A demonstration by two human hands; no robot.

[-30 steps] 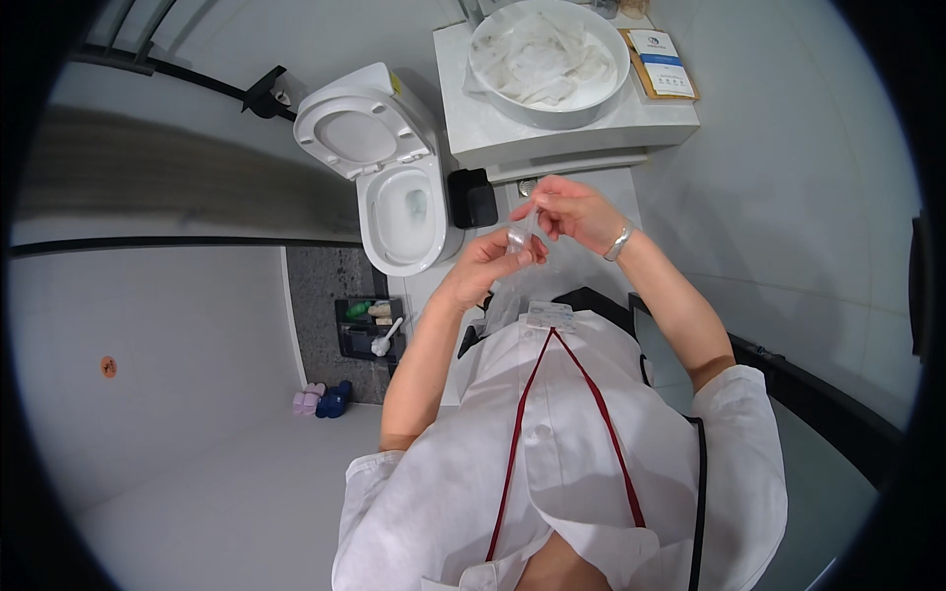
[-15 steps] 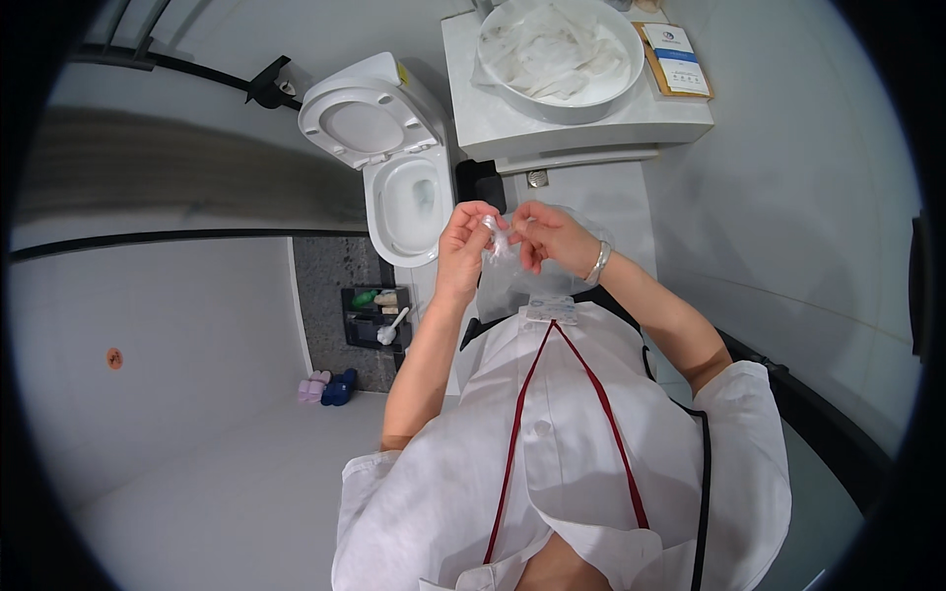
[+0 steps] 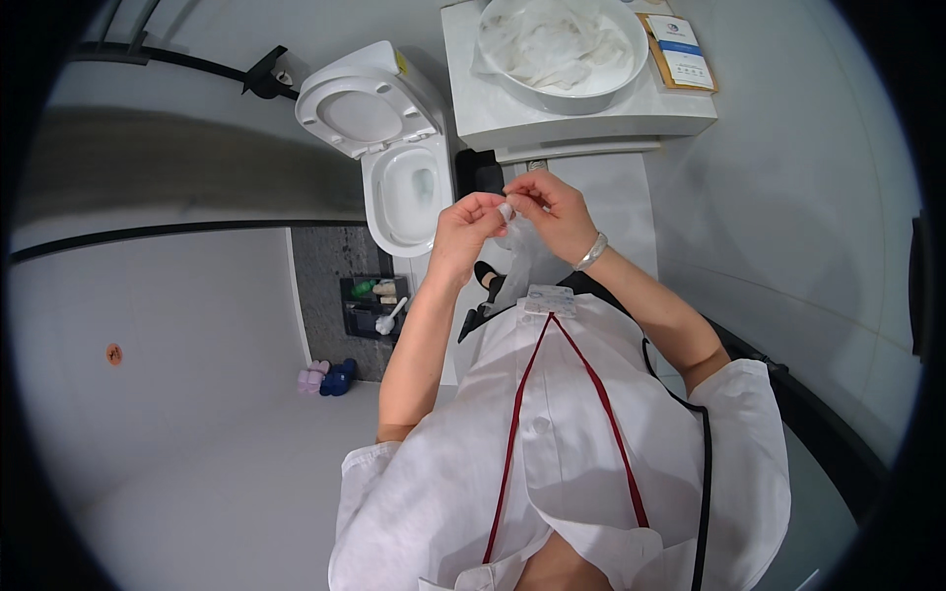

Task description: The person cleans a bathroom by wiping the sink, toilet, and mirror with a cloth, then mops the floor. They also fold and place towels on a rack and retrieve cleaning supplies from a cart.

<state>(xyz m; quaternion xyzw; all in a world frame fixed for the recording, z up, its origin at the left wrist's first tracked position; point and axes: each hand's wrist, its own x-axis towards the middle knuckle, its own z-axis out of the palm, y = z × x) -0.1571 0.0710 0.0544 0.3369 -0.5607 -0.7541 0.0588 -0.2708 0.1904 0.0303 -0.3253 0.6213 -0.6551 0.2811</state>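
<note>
In front of my body, a translucent white plastic bag [image 3: 524, 251] hangs from my two hands, its upper end gathered into a tight twist. My left hand [image 3: 463, 236] pinches this twisted end between thumb and fingers. Close against it, my right hand [image 3: 557, 222], with a silver bangle at the wrist, also has its fingertips closed on the bag's end. The fingertips of both hands nearly touch. Whether anything is inside the bag I cannot tell. A card holder [image 3: 550, 299] on a red lanyard lies below the hands, against my white shirt.
Ahead to the left stands a toilet [image 3: 407, 197] with its lid raised. A round white basin [image 3: 567, 98] holding crumpled whitish material sits on a counter [image 3: 473, 98], beside a box with a booklet [image 3: 682, 54]. A black bin [image 3: 480, 170] stands between toilet and counter. Slippers [image 3: 338, 377] lie at left.
My right hand has moved up and closer to the left, its fingers now closed at the bag's end. The bag, spread wider before, hangs narrower, and a black shoe shows beside it.
</note>
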